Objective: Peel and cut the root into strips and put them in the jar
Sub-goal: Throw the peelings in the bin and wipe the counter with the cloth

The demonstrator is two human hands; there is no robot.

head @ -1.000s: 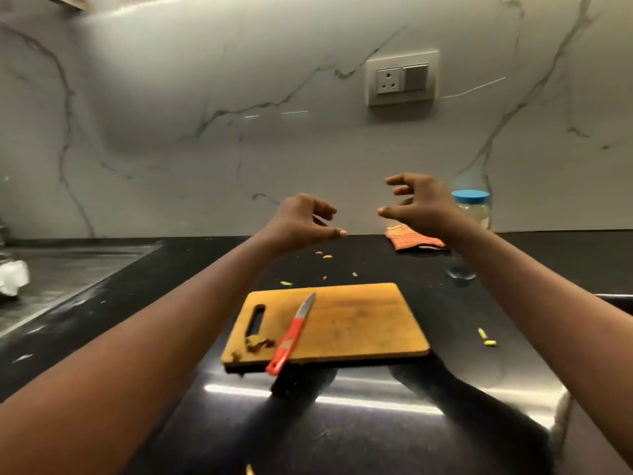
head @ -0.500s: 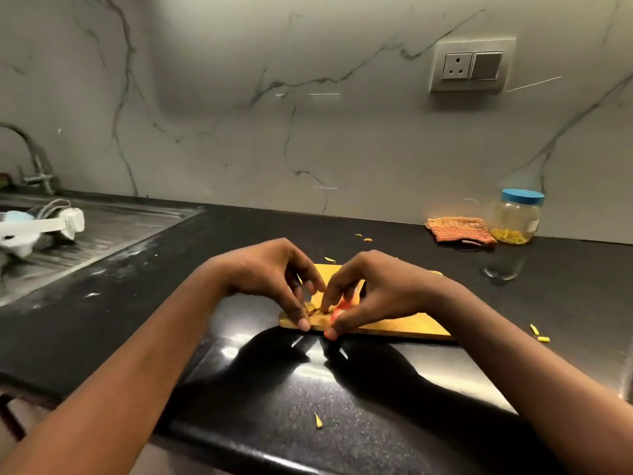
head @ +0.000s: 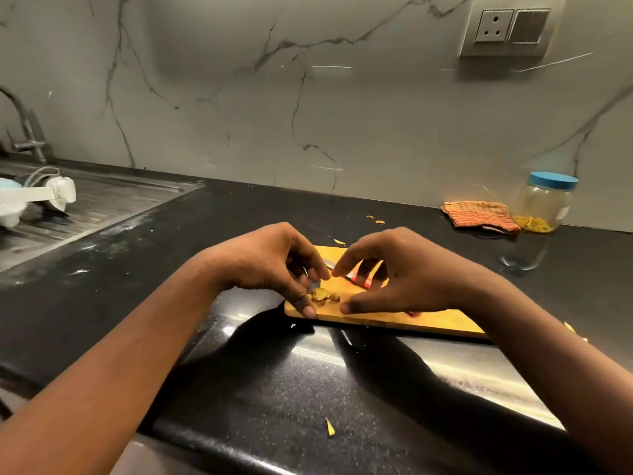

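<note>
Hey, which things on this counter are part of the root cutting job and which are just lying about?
For the job: cutting board, red-handled knife, root pieces, jar.
Lying about: striped cloth, white item in the sink, tap.

Dim, warm light is coming from above and ahead, leaving the marble wall grey and murky. A bright band of glare is shining on the glossy black tabletop, and the left hand and right hand are casting dark shadows toward the viewer. The wide lens is bowing lines near the edges; detail is looking soft.
</note>
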